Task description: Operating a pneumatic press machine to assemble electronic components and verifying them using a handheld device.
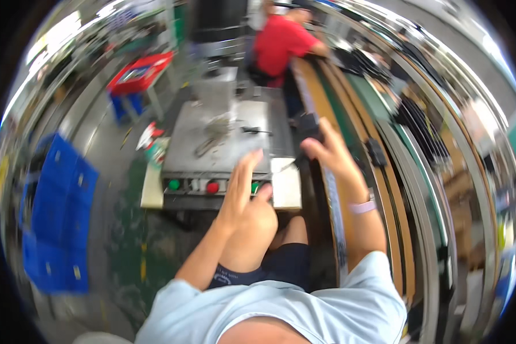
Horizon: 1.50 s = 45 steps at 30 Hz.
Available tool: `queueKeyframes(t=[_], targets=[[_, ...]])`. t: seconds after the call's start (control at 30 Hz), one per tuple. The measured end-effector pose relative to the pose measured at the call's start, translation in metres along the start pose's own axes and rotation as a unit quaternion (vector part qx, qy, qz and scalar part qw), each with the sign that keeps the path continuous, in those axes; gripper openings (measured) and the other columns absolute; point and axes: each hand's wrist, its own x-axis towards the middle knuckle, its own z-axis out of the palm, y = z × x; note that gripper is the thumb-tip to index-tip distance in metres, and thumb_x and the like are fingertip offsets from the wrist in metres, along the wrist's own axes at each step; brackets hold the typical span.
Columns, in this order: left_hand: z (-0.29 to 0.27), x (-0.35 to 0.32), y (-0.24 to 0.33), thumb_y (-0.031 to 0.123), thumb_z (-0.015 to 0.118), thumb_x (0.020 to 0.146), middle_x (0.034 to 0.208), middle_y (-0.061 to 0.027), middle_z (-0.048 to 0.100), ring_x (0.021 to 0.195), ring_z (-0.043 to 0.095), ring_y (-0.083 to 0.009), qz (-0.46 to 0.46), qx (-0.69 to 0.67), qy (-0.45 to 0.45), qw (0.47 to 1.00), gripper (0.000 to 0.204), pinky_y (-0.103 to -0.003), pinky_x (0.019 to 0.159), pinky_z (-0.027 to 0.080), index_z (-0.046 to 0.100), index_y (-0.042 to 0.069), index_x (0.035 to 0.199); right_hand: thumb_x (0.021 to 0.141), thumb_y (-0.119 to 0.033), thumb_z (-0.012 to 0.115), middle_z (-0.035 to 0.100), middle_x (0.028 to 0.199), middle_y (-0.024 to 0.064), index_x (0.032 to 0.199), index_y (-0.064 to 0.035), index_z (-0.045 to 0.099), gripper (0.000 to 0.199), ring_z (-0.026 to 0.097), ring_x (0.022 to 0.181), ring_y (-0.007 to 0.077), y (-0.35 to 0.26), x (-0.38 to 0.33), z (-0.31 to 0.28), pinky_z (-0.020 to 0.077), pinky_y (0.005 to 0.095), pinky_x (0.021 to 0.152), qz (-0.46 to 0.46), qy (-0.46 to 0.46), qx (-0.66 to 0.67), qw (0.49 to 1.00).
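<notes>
One empty left hand [237,194] is wide, near the front of the machine [182,143]. Further right, a black block [308,125] is at the spread right hand [336,157]; I cannot tell if gripped. It is probably light and stiff, best held by its sides.

Green-and-grey floor [126,229], red-topped table [159,61], long brown workbench [397,223], bright overhead lights [491,47]
</notes>
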Motion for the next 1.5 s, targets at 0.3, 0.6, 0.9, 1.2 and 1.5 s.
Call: queueKeyframes(t=[0.3,0.6,0.9,1.2,1.5], targets=[[0.022,-0.052,0.007,0.025,0.070,0.073,0.128,-0.0132,0.056,0.117,0.052,-0.0304,0.013,0.190,-0.234,0.953,0.049,-0.039,0.104,0.037,0.062,0.003,0.116,0.082,-0.024,0.068,0.068,0.092,0.0239,0.104,0.0032,0.062,0.035,0.066,0.083,0.0415,0.093,-0.212,-0.313,0.0523,0.0473,0.073,0.387,0.241,-0.559,0.693],[0.001,-0.022,-0.031,0.018,0.078,0.063,0.128,-0.0120,0.056,0.116,0.053,-0.0296,-0.081,-0.110,-0.291,0.947,0.052,-0.041,0.100,0.041,0.064,0.003,0.111,0.077,-0.055,0.069,0.059,0.112,0.0341,0.112,0.0151,0.058,0.079,0.061,0.099,0.0469,0.171,-0.125,-0.219,0.0518,0.0458,0.087,0.365,0.250,-0.465,0.767],[-0.098,0.022,-0.115,0.004,0.071,0.075,0.097,-0.0068,0.064,0.079,0.059,-0.0172,-0.144,0.087,0.019,0.986,0.025,-0.031,0.074,0.050,0.063,0.004,0.099,0.063,-0.031,0.080,0.066,0.072,0.0140,0.092,0.0027,0.070,0.046,0.061,0.060,0.0259,0.116,-0.065,-0.178,0.0527,0.0369,0.059,0.314,0.213,-0.530,0.759],[-0.117,0.141,-0.266,0.013,0.081,0.071,0.111,-0.0113,0.066,0.106,0.060,-0.0221,-0.072,0.081,-0.067,0.992,0.068,-0.035,0.094,0.046,0.050,0.005,0.131,0.088,0.001,0.058,0.057,0.122,0.0145,0.141,-0.0050,0.044,0.055,0.060,0.092,0.0201,-0.030,0.002,-0.106,0.0528,0.0299,0.080,-0.020,0.174,-0.072,0.982],[-0.149,0.094,-0.217,0.011,0.078,0.075,0.115,-0.0166,0.062,0.117,0.055,-0.0270,-0.146,-0.365,-0.041,0.919,0.069,-0.038,0.101,0.043,0.045,0.002,0.135,0.088,-0.011,0.066,0.058,0.117,0.0145,0.128,0.0018,0.053,0.043,0.058,0.099,0.0233,0.102,0.116,0.087,0.0466,0.0310,0.086,-0.003,0.018,-0.011,1.000]])
